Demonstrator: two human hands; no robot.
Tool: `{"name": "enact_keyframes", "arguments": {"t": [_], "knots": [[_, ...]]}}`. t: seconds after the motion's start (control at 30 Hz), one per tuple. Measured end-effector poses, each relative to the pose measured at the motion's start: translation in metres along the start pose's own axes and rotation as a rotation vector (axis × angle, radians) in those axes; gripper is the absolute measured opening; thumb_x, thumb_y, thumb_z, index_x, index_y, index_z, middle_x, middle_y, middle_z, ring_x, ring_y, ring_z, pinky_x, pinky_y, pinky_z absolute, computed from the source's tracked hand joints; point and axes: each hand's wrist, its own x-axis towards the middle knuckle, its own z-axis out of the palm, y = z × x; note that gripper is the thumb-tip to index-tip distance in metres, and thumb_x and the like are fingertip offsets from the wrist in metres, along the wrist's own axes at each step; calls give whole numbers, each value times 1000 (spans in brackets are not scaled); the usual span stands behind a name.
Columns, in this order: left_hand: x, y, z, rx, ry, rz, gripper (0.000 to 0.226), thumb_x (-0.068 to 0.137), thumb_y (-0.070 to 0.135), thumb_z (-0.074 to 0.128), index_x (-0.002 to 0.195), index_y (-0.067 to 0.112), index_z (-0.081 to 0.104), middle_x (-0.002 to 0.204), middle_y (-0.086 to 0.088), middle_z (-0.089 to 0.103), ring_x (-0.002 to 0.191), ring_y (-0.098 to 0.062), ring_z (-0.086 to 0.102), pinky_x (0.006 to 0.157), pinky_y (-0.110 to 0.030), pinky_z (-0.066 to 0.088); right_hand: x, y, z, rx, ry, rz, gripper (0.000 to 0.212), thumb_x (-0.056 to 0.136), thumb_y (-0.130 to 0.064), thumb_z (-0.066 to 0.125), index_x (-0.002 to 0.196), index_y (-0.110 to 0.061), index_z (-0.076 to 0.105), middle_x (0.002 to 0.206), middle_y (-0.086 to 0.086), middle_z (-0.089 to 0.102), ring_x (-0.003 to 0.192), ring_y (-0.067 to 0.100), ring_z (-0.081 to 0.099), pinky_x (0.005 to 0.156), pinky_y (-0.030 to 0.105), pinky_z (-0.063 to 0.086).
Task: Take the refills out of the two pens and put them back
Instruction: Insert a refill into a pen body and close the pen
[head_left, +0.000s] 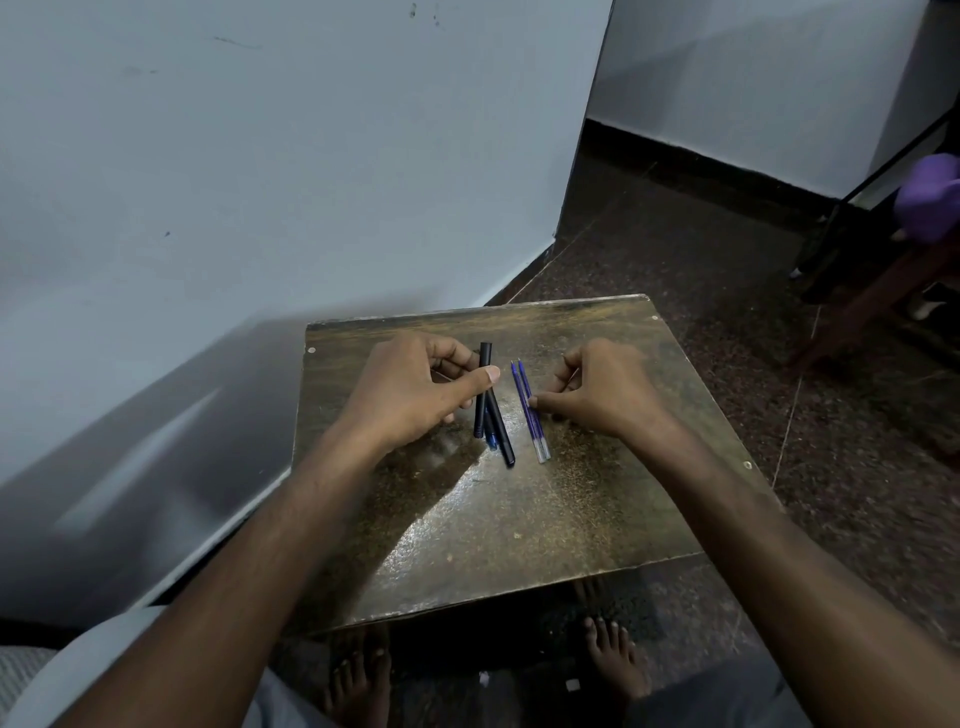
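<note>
Two dark pen barrels (496, 415) lie crossed on the small brown table (519, 519), with a small blue piece between their near ends. My left hand (415, 395) pinches the upper part of one barrel with thumb and fingers. Just to the right, two blue refills (527, 410) lie side by side, tips pointing away from me. My right hand (602, 389) rests beside them, its thumb tip touching the refills at their middle; its fingers are curled and whether it grips one is unclear.
A white wall runs along the table's left side. Dark speckled floor surrounds the table. A dark wooden stand with a purple object (930, 202) is at the far right. My bare feet (618, 660) are below the near table edge.
</note>
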Motion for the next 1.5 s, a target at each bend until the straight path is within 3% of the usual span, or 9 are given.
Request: {"name": "enact_keyframes", "arguments": {"t": [0.17, 0.33, 0.43, 0.67, 0.77, 0.97, 1.07, 1.17, 1.5], "knots": [[-1, 0, -1, 6, 1, -1, 18, 89, 48, 84, 92, 30, 82, 73, 22, 79, 56, 5, 73, 52, -5, 49, 2, 10, -12, -25, 116, 21, 18, 84, -14, 91, 71, -15, 78, 63, -3, 78, 61, 5, 76, 57, 16, 55], [-1, 1, 2, 24, -5, -5, 19, 89, 48, 84, 95, 30, 82, 77, 12, 80, 64, 6, 75, 54, -7, 52, -3, 5, -6, -112, 45, 19, 36, 84, -26, 93, 60, -17, 68, 64, -5, 72, 59, 4, 63, 54, 20, 42], [-2, 1, 4, 21, -4, -3, 19, 90, 47, 85, 95, 28, 83, 78, 11, 80, 67, 4, 77, 54, -8, 54, -3, -3, -2, -167, -19, 39, 39, 89, -17, 82, 57, -13, 59, 62, 4, 62, 58, 20, 61, 59, 32, 54], [-3, 1, 6, 30, -8, -4, 20, 89, 47, 85, 96, 29, 83, 79, 10, 81, 69, 3, 78, 54, -11, 56, -10, -15, -1, -229, -81, 7, 46, 96, -19, 71, 58, -15, 46, 60, 2, 47, 52, 18, 43, 48, 28, 33], [-2, 2, 7, 25, -9, 2, 18, 89, 47, 85, 94, 30, 83, 80, 11, 81, 70, 3, 78, 55, -12, 57, -9, -12, -12, -87, -93, -7, 45, 101, -22, 66, 60, -18, 49, 57, 0, 52, 50, 17, 47, 52, 25, 40], [-7, 4, 12, 107, -82, 37, 21, 88, 53, 84, 90, 32, 82, 77, 18, 80, 63, 8, 73, 62, -14, 58, -16, -14, -22, 631, -254, 16, 25, 107, -10, 59, 82, -12, 62, 67, 4, 68, 44, 8, 53, 47, 23, 49], [-9, 3, 14, 120, -111, 47, 22, 88, 53, 84, 91, 31, 82, 76, 24, 79, 60, 12, 70, 61, -8, 52, -14, -18, -22, 857, -172, 21, 6, 104, 0, 65, 108, -4, 67, 66, 2, 75, 50, 7, 63, 53, 22, 58], [-8, 5, 14, 129, -124, 69, 19, 88, 52, 84, 88, 34, 80, 74, 30, 76, 60, 14, 69, 57, -1, 48, -13, -20, -24, 1056, -8, -1, 26, 105, -7, 70, 130, -5, 64, 86, 10, 85, 73, 14, 79, 72, 29, 68], [-8, 8, 15, 113, -136, 127, 19, 88, 53, 84, 90, 35, 82, 84, 24, 81, 77, 8, 75, 65, -4, 52, -23, -37, -9, 815, 317, -244, 46, 105, -11, 73, 144, -17, 48, 96, 5, 87, 86, 17, 85, 83, 43, 70]]}}
